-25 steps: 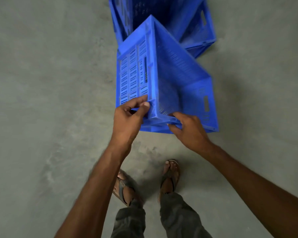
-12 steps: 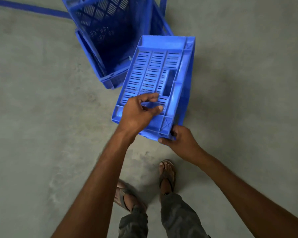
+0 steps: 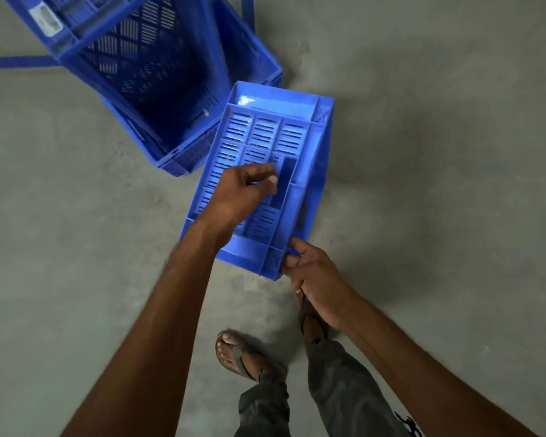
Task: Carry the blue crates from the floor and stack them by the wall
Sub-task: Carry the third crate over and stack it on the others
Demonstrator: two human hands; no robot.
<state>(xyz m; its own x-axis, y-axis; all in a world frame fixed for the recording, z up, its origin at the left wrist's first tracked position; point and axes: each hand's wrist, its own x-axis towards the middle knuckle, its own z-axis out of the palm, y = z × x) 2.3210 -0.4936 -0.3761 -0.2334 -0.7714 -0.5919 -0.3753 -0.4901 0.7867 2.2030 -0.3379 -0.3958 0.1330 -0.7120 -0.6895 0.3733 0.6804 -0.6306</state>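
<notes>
A blue slotted crate [image 3: 275, 134] is turned on its side in front of me, its end wall with the handle slot facing up. My left hand [image 3: 240, 193] lies on that wall, fingers curled at the handle slot. My right hand [image 3: 316, 279] grips the crate's near right corner from below. Behind it, at upper left, several more blue crates [image 3: 145, 67] sit nested and tilted on the grey floor.
Grey concrete floor [image 3: 438, 184] lies all around. A blue painted line [image 3: 16, 62] crosses the floor at upper left. My feet in sandals [image 3: 240, 357] stand just below the held crate.
The crate has been rolled from showing its open inside to showing its end wall. My left hand shifted onto the handle slot, and the view has swung so the nested crates sit further left.
</notes>
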